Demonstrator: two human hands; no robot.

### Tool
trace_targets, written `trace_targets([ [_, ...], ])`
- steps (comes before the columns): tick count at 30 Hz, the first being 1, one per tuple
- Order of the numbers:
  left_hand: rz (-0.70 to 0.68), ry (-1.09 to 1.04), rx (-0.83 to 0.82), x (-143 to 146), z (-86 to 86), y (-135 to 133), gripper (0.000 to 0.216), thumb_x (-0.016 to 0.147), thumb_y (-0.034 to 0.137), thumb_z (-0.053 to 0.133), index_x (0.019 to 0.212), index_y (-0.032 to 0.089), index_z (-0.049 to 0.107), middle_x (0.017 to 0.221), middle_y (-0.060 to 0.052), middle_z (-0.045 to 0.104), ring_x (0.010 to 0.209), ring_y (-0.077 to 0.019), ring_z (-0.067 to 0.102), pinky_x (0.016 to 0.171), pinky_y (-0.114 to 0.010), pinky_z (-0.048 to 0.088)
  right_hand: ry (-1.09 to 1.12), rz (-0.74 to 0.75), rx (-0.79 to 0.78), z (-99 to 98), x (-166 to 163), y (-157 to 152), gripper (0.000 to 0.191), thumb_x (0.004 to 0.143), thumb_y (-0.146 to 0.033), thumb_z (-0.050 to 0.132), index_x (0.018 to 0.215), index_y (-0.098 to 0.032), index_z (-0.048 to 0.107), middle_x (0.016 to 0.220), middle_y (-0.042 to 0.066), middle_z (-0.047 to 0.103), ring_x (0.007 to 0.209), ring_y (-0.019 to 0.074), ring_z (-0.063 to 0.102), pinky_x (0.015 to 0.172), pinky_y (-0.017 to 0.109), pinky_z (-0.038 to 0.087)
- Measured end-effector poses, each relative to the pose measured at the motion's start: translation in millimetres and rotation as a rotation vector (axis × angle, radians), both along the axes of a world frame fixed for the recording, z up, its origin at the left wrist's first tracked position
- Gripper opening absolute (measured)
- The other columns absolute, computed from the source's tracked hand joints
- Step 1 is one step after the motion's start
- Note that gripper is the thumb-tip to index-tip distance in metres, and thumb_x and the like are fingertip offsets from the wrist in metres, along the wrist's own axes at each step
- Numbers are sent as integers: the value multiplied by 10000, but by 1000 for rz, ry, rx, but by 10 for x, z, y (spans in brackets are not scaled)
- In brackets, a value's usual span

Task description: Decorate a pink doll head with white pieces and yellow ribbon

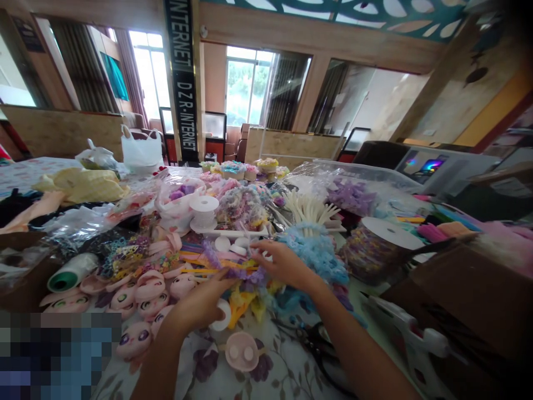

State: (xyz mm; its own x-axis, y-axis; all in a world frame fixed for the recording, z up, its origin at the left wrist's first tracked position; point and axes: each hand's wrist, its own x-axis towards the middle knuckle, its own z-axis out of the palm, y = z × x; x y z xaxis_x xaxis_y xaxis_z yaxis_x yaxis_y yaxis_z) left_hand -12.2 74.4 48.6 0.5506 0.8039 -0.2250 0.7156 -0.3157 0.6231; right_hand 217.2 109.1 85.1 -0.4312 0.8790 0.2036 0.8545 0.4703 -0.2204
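Over the middle of the pile, my left hand (pixel 204 303) has its fingertips closed on a fuzzy purple trim (pixel 250 274). A white ring-shaped roll (pixel 222 315) is against the underside of this hand; whether the palm grips it is unclear. My right hand (pixel 285 264) reaches in from the right, its fingers curved and apart beside the trim and some white discs (pixel 237 245). Yellow ribbon-like pieces (pixel 241 305) lie below the trim. Nearer me sits a pale pink cup-shaped piece (pixel 241 351) with two round white spots. Pink doll heads (pixel 152 297) with painted eyes crowd the left.
Blue fluffy yarn (pixel 312 255) and cream-coloured stems (pixel 310 208) lie beyond my right hand. Black scissors (pixel 318 347) and a white glue gun (pixel 410 328) are on the right, near a cardboard box (pixel 462 300). A large spool (pixel 378 247) and a white spool (pixel 204 211) stand farther back.
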Motion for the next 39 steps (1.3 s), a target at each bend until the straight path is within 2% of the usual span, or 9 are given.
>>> trace_targets([
  [3,6,24,-13,2,0,8,840,585,43,520,1380,284,402,1550,-36,166,1378,-265,278,1092,-387,286,-35,-178,-34,5,148,213,333,909,-157,338,1002,-140,658,964,107,684,896,198,615,787,270,416],
  [7,49,19,-14,-6,-6,9,810,603,65,527,1389,212,394,1551,-72,142,1386,-269,256,1103,-376,267,-118,-180,-146,-158,266,381,156,742,-175,604,874,-155,684,935,100,697,907,232,623,772,263,418],
  [14,82,9,-46,-28,-18,6,813,602,73,531,1387,233,392,1558,-64,99,1372,-275,288,1097,-381,277,-130,-231,-293,-446,270,467,554,604,-325,767,1075,-103,578,1002,164,674,912,297,629,707,299,449],
  [21,93,-8,-39,-24,-10,0,788,592,73,544,1357,228,437,1555,-64,124,1367,-280,300,1086,-385,301,19,-245,-404,-463,298,565,378,598,-343,758,905,-168,625,828,21,691,728,187,638,567,226,447],
  [24,96,-14,-40,-28,-15,-1,787,591,78,549,1354,235,439,1552,-60,144,1363,-284,307,1083,-394,306,75,-292,-351,-438,289,544,354,645,-191,684,989,-164,604,848,17,687,724,171,635,581,218,445],
  [28,110,-22,-50,-41,-34,6,792,588,73,551,1355,238,440,1551,-59,154,1368,-302,291,1082,-407,305,119,-337,-182,-288,279,474,443,676,-62,562,1113,-137,561,951,96,670,879,221,619,727,273,432],
  [31,102,-28,-58,-45,-22,7,782,598,72,547,1348,267,445,1558,-49,122,1356,-320,310,1063,-415,334,162,-322,-86,-125,252,423,464,723,-98,546,1184,-113,503,976,137,659,899,255,608,755,318,421],
  [34,85,-19,-65,-39,9,3,773,607,68,542,1350,256,441,1562,-61,89,1349,-317,325,1067,-412,327,221,-254,-49,-35,178,407,399,809,-221,527,1189,-119,463,1030,121,645,892,222,605,745,296,432],
  [39,95,-13,-60,-28,27,-3,770,608,63,544,1353,229,439,1558,-79,104,1353,-304,323,1081,-407,305,194,-72,-133,-152,44,397,255,812,-272,562,1044,-170,540,912,29,676,804,166,618,675,231,431],
])
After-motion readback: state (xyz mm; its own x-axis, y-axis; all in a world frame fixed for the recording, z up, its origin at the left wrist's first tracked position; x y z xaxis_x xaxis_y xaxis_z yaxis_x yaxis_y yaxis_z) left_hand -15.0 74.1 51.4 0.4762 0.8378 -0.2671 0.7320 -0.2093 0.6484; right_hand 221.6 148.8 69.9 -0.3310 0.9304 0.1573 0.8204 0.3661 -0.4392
